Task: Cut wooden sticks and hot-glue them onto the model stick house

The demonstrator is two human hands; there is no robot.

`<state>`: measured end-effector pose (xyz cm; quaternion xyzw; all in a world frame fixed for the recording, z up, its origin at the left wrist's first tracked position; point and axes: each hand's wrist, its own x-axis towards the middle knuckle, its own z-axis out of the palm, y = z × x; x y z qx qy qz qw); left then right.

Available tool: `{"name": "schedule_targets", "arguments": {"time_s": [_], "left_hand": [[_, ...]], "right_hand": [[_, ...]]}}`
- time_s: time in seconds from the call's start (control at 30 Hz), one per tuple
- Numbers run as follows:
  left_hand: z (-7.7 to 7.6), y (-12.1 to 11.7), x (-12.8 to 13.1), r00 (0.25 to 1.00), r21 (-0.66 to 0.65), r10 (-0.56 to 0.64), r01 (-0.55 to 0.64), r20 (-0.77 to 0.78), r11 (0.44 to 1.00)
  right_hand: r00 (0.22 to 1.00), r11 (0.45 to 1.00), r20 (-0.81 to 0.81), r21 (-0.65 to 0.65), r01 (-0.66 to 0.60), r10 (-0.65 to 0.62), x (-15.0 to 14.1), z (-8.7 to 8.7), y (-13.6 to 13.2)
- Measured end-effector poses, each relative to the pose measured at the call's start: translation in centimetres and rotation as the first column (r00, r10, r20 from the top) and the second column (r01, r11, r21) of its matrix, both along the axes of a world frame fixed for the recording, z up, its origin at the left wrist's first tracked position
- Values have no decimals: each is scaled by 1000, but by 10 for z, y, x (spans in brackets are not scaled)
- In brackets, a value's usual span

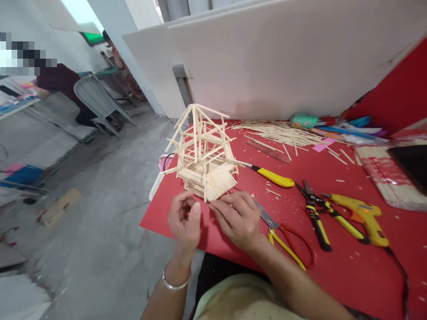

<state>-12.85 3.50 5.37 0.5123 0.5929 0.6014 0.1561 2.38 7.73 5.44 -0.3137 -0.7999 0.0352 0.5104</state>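
Head view: the stick model house (199, 151) looks light, stiff, fragile; best held by its base (194, 189). Left hand (184, 220) half-curled, apparently empty; right hand (238, 218) pinched at the ramp (220, 182), grip unclear.

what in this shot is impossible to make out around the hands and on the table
In the head view:
Left hand: whether it holds anything; its own curl covers the palm.
Right hand: whether its fingertips pinch something; too small to tell.
Stick house model: its far side, largely hidden by its front.
Black flat object: its remainder, cut off by the right edge.
Yellow glue gun: its cord's end, out of view.
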Motion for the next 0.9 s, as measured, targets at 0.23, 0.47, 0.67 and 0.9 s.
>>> {"name": "schedule_targets", "arguments": {"time_s": [0.23,0.47,0.67,0.9], "left_hand": [[10,10,4,770,-197,-56,231,635,953],[25,12,0,846,-278,-53,232,531,932],[38,20,-6,832,-377,-80,332,549,865],[48,24,-11,845,-437,-102,371,525,819]], "right_hand": [[1000,1000,-7,10,-12,12,-1,0,0],[999,999,-30,-13,-42,41,-1,-3,1],[997,997,-47,-24,-67,65,0,-6,4],[994,996,-78,-40,-78,75,1,-3,5]]}}
